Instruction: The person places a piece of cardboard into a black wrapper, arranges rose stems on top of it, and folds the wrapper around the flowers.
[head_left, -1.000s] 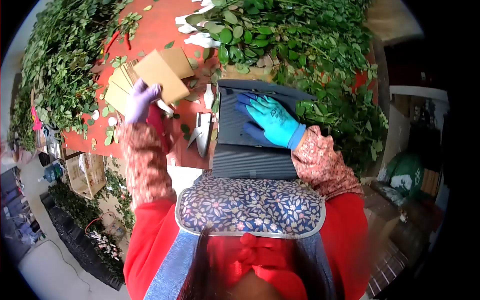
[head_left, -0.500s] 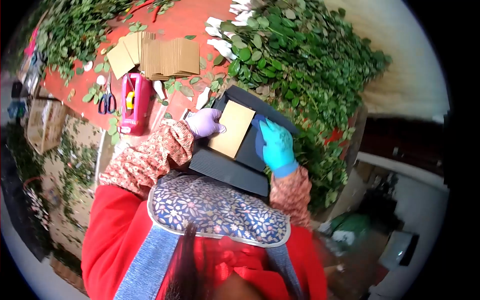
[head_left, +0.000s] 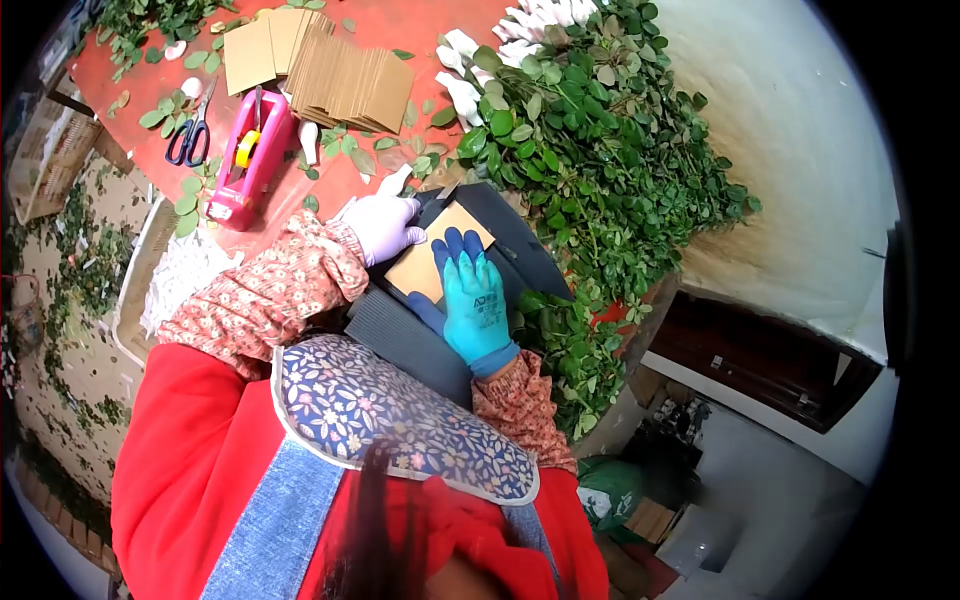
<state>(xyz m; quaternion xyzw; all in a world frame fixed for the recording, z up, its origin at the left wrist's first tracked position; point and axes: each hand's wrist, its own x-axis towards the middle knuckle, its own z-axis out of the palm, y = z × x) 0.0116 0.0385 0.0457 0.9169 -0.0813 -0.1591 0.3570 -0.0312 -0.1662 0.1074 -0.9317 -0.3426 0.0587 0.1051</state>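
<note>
A brown cardboard piece lies tilted on a black ribbed board at the table edge in front of me. My left hand, in a lavender glove, is at the cardboard's left edge, its fingers curled round the edge there. Across the cardboard's lower right, my right hand lies with stretched fingers, in a teal glove with dark blue fingertips. The thumb points toward the lower left of the cardboard. Just beyond my left hand is a small white flower-head-shaped piece.
A pink tape dispenser and scissors lie left on the red table. Behind stands a row of brown cardboard pieces. Leafy stems with white-wrapped heads fill the right side. A basket stands lower left.
My right hand has moved left from the board's right side onto the cardboard, fingers now spread flat. My left hand stays at its left edge. The whole view has turned and shifted.
</note>
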